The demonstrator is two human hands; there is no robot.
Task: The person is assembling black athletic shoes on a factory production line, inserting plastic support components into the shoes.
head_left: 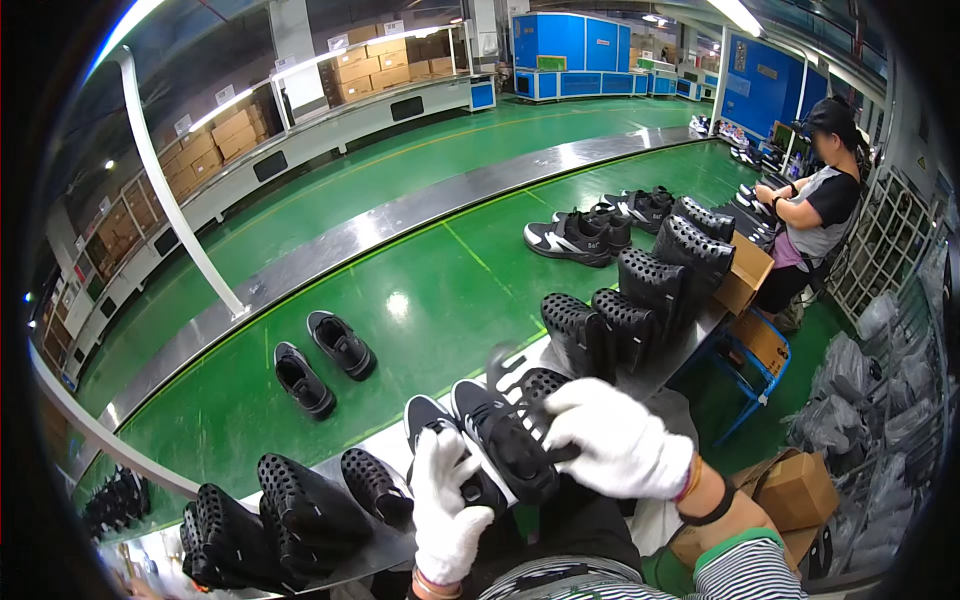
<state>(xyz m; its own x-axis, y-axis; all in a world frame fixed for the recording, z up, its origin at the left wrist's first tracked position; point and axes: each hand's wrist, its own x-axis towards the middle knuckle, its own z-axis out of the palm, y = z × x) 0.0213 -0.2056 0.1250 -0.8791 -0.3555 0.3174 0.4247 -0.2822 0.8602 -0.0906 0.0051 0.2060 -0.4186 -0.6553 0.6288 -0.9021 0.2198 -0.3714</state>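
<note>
Between the hands, low centre of the head view: two black sneakers with white soles side by side on the worktop edge. Right hand, white glove, curled over the right sneaker from the right, fingers closed on a black perforated shoe insert going into its opening. Left hand, gloved, wrapped around the heel end of the left sneaker, fingers bent, thumb up. Both shoes' long axes run from the person up and slightly left, toes away. Right hand is nearer the insert; left only steadies. More black inserts stand just beyond to the upper right; another row lies lower left.
</note>
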